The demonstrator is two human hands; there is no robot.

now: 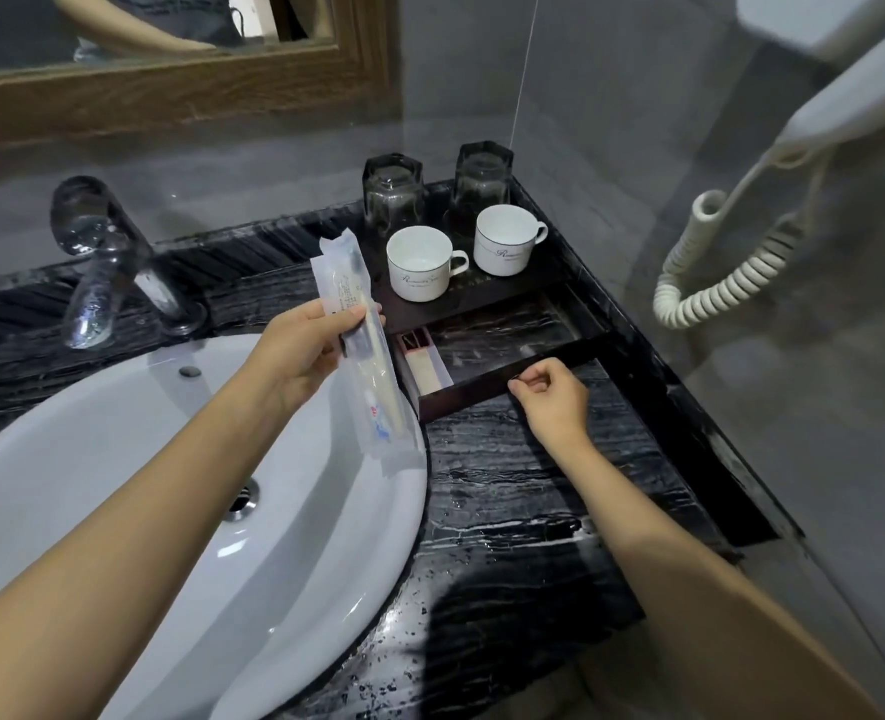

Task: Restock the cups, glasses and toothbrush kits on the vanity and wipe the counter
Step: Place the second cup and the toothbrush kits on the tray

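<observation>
My left hand (302, 350) holds a clear-wrapped toothbrush kit (362, 345) upright over the basin's right rim. My right hand (552, 394) has its fingers pinched at the front edge of a dark tray's pulled-out drawer (487, 384). One small white packet (427, 363) lies at the drawer's left end. On the tray top (482, 296) stand two white cups (422, 262) (505, 239). Behind them are two upturned dark glasses (393, 192) (483, 176).
A white basin (118, 475) fills the left, with a chrome tap (102, 257) behind it. The black marble counter (508, 491) is wet. A white wall hairdryer (856, 96) with coiled cord (726, 272) hangs at right. A wood-framed mirror (170, 90) is above.
</observation>
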